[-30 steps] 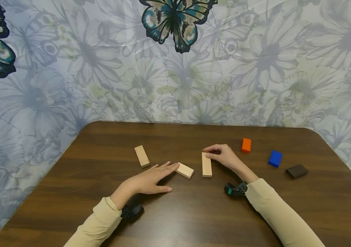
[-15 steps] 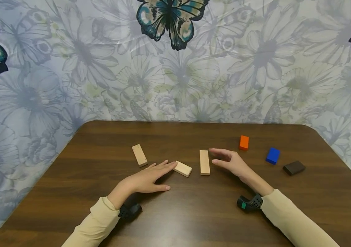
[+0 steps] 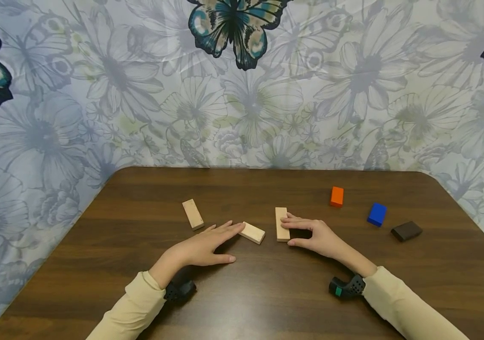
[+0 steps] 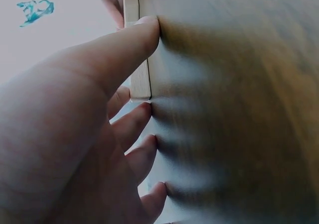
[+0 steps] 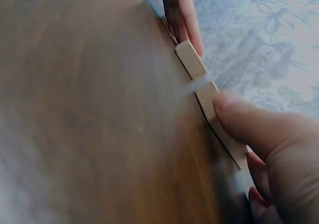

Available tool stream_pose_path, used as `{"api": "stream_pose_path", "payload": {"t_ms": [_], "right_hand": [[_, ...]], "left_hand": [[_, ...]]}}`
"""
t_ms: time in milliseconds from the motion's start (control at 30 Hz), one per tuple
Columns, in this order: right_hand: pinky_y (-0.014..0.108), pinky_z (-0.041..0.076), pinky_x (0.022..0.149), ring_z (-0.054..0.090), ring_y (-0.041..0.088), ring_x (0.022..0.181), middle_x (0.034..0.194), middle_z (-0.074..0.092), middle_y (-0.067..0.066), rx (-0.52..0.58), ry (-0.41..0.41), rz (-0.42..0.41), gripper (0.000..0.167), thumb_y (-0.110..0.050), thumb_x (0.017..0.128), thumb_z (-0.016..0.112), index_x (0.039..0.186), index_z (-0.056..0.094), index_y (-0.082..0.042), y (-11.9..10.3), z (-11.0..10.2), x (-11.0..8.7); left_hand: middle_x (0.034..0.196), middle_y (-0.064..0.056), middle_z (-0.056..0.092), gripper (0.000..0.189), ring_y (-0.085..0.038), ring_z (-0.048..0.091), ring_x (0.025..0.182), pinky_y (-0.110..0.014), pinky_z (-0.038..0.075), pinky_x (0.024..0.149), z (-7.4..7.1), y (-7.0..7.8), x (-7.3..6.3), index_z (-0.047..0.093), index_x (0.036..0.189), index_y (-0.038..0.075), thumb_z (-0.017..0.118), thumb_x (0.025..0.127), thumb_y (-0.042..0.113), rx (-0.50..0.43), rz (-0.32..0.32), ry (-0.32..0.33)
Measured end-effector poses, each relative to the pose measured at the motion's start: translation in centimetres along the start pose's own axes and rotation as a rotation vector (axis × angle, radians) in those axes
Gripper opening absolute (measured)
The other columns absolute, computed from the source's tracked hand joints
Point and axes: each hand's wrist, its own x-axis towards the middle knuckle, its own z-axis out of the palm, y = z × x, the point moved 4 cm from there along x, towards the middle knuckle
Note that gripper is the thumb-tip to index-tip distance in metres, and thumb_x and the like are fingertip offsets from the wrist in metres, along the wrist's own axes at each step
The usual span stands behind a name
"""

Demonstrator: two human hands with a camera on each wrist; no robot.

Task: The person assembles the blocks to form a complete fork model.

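Note:
Three pale wooden blocks lie flat on the brown table [image 3: 242,293]. My left hand [image 3: 199,249] is spread with its palm down, and its index fingertip touches the left end of the middle block [image 3: 253,233]. Behind that hand lies the left block [image 3: 193,214], tilted. My right hand [image 3: 318,237] is at the right block [image 3: 280,218], fingertips over its right edge and thumb by its near right corner, with a gap between thumb and fingers. In the right wrist view my right thumb [image 5: 234,109] overlaps the row of pale blocks.
To the right, beyond my right hand, lie an orange block [image 3: 337,196], a blue block [image 3: 376,214] and a dark brown block [image 3: 406,231]. A flower-patterned wall covering [image 3: 140,118] with butterflies rises behind the table's far edge.
My right hand let go of the right block's far end, drew away to the right, then came back to its right edge nearer me. The left hand stayed in place.

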Motion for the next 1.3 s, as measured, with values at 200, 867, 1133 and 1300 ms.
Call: {"api": "stream_pose_path", "payload": {"t_ms": [200, 867, 1133, 1300], "right_hand": [[0.044, 0.034, 0.099, 0.039, 0.019, 0.128, 0.131, 0.054, 0.000, -0.035, 0.033, -0.006, 0.040, -0.020, 0.082, 0.073, 0.121, 0.066, -0.011, -0.3, 0.0, 0.2], [0.044, 0.033, 0.100, 0.038, 0.023, 0.128, 0.130, 0.055, 0.000, -0.037, 0.051, -0.005, 0.038, -0.014, 0.082, 0.073, 0.119, 0.067, -0.010, -0.4, 0.1, 0.3], [0.045, 0.032, 0.100, 0.038, 0.025, 0.129, 0.131, 0.054, 0.000, -0.033, 0.045, 0.008, 0.037, -0.014, 0.083, 0.072, 0.120, 0.066, -0.011, -0.3, 0.3, 0.0], [0.042, 0.032, 0.101, 0.039, 0.022, 0.128, 0.129, 0.055, 0.000, -0.028, 0.052, 0.013, 0.037, -0.013, 0.083, 0.072, 0.119, 0.067, -0.010, -0.3, 0.4, 0.1]], "left_hand": [[0.154, -0.004, 0.017, 0.077, -0.026, 0.008, 0.139, -0.053, 0.008, 0.107, -0.2, 0.1, 0.1, 0.016, 0.151, 0.013, 0.060, 0.092, 0.035, -0.009, 0.004, 0.008], [0.152, -0.012, 0.017, 0.075, -0.026, 0.011, 0.139, -0.049, 0.019, 0.106, -5.2, -1.7, -1.7, 0.020, 0.148, 0.001, 0.061, 0.092, 0.031, -0.059, -0.050, 0.298], [0.150, -0.018, 0.021, 0.073, -0.034, 0.016, 0.137, -0.053, 0.019, 0.105, -6.5, -4.7, -3.3, 0.024, 0.146, -0.004, 0.063, 0.092, 0.025, -0.027, -0.240, 0.469], [0.146, -0.031, 0.018, 0.078, -0.043, 0.016, 0.134, -0.056, 0.019, 0.103, -5.9, -6.0, -3.4, 0.020, 0.142, -0.014, 0.060, 0.093, 0.032, -0.013, -0.419, 0.472]]}}
